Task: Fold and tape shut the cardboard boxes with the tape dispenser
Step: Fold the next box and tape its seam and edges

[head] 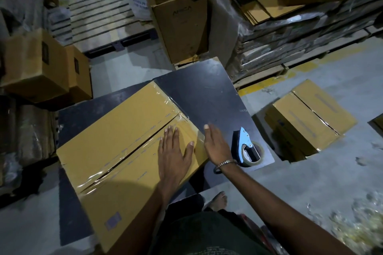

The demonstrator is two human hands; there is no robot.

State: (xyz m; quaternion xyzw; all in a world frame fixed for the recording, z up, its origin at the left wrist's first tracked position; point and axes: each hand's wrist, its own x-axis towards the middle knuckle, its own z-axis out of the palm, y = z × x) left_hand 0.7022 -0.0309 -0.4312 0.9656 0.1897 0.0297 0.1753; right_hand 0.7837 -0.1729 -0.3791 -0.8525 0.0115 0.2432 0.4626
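We see a dim room with a grey concrete floor (pixel 310 182), a yellow floor line (pixel 269 83) at centre right, and a wooden pallet (pixel 99 18) upper left.

Left hand (pixel 173 152) flat on taped box (pixel 128 141) — right hand (pixel 215 143) beside it (tape dispenser (pixel 247 147) nearby)

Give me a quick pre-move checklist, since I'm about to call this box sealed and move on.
1. Centre seam of box taped: ok, clear tape runs along it.
2. Left hand pressing the flaps flat: ok, palm down by the seam.
3. Right hand free: ok, open at the box's edge, holding nothing.
4. Tape dispenser within reach: ok, lying on the dark table beside the right hand.
5. Tape fully stuck at the end edges: cannot tell, it looks wrinkled there.
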